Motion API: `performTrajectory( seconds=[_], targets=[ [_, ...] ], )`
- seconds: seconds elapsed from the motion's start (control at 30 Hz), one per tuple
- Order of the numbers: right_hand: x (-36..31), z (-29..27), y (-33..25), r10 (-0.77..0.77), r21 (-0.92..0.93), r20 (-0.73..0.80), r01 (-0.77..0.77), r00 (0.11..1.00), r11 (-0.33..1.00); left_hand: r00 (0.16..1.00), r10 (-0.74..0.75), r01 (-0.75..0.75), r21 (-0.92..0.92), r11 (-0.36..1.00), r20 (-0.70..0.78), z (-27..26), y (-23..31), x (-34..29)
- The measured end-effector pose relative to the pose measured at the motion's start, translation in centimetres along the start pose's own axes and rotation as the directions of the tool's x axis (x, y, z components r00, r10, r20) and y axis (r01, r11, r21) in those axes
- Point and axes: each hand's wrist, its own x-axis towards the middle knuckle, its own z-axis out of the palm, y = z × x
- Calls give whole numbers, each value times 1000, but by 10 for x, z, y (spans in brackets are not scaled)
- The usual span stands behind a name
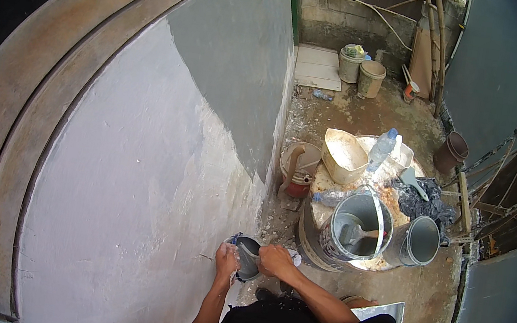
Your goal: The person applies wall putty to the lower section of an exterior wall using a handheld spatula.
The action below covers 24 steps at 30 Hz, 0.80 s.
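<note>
In front of my body, beside the wall, is a small dark paint pot (246, 268) with grey paint inside. My left hand (227, 260) grips its left rim, and whitish smears show on the fingers. Closed at the right side of the pot, my right hand (275, 261) holds a paint-smeared, brush-like tool (248, 251) that reaches into it. The hand hides the handle, so its exact kind is unclear. The painted wall (136, 176) to my left is pale lilac-white low down and grey above.
To the right, a drum carries a grey paint bucket (347, 218) with a paintbrush (358, 235) inside, a second bucket (422, 241), a cut plastic container (344, 157), a plastic bottle (382, 150) and a black plastic bag (429, 204). Behind it stands a white bucket (292, 160).
</note>
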Motion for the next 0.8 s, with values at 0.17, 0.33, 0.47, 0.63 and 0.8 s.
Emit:
performTrajectory(
  seconds=[0.17,0.33,0.47,0.63,0.8],
  targets=[
    [5,-4,3,16,18,48,-17,999,1000,1000,-1,1,24,1000,-14,0,3,5],
    [4,-18,10,25,71,85,-31,996,997,999,-19,19,-15,1000,-39,-3,-1,16],
    [2,-9,34,40,143,17,-42,999,989,999,-18,17,-15,1000,-49,3,1,18],
    [1,-37,48,149,361,35,-152,988,920,997,-28,24,-49,999,-69,-2,-7,27],
    [30,-69,64,210,446,-3,-187,978,875,995,-36,32,-44,999,-90,1,-11,27]
  ],
)
